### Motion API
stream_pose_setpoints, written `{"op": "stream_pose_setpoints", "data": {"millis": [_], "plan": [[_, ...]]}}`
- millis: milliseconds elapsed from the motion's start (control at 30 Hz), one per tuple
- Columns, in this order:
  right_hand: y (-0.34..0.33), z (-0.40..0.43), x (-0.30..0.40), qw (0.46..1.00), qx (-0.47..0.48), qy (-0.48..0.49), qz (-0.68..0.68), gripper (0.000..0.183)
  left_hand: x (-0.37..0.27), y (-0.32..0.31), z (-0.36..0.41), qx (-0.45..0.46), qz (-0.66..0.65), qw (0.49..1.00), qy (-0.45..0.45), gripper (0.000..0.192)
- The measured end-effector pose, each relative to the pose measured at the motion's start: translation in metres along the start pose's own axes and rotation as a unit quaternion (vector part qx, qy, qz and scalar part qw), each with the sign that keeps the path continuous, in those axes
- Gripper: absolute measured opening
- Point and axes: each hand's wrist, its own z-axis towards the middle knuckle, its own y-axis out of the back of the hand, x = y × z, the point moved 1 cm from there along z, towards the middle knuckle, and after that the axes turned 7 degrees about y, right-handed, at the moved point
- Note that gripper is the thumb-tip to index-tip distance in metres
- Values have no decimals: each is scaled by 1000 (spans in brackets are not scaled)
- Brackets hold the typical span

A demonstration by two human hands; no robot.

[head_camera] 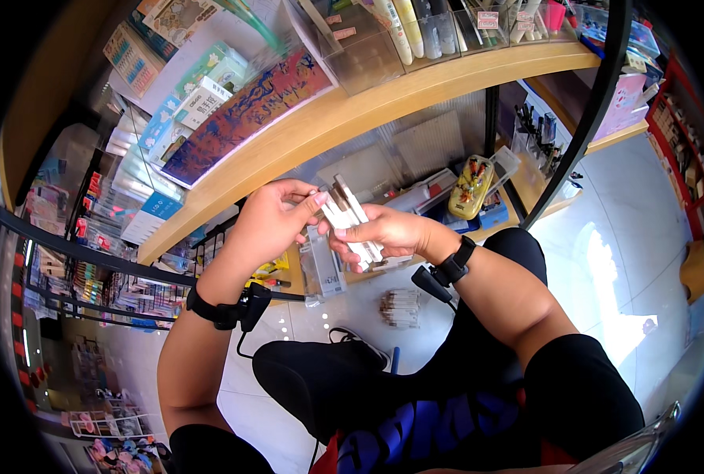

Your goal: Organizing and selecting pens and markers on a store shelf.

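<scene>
My right hand (pixel 387 231) is closed around a small bundle of slim white and brown pens or sticks (pixel 358 228) in front of the shelf. Beside it, my left hand (pixel 289 213) pinches the upper left end of one white stick at the bundle's edge, between thumb and fingers. Just below my hands a clear plastic box (pixel 323 269) stands at the edge of the lower shelf. On the tiled floor under my right hand lies a pile of similar slim sticks (pixel 400 308).
A curved wooden shelf edge (pixel 435 86) crosses above my hands, with clear pen holders (pixel 363 62) on it. A yellow pencil case (pixel 471 186) lies on the lower shelf to the right. Black metal posts (pixel 589 124) frame the shelving. My knees are bent below.
</scene>
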Motion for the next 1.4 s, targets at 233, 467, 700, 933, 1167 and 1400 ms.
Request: {"op": "stream_pose_setpoints", "data": {"millis": [233, 467, 700, 933, 1167, 1400], "plan": [[3, -2, 1, 1000, -11, 15, -7, 33, 0, -3, 0, 14, -25, 1000, -3, 35], [7, -4, 4, 998, -56, 13, -27, 29, 4, 3, -2, 36, -49, 998, 17, 42], [1, -6, 11, 997, -66, 14, -45, 31, -17, 7, -25, -14, -5, 1000, 10, 28], [22, -2, -8, 995, -85, 27, -31, 24, -132, 38, -84, -103, 47, 977, -178, 19], [22, 4, -4, 993, -99, 38, -52, 16, -237, 97, -37, -297, 199, 856, -373, 33], [22, 5, -2, 991, -100, 48, -68, 16, -268, 108, 33, -280, 316, 826, -374, 32]]}}
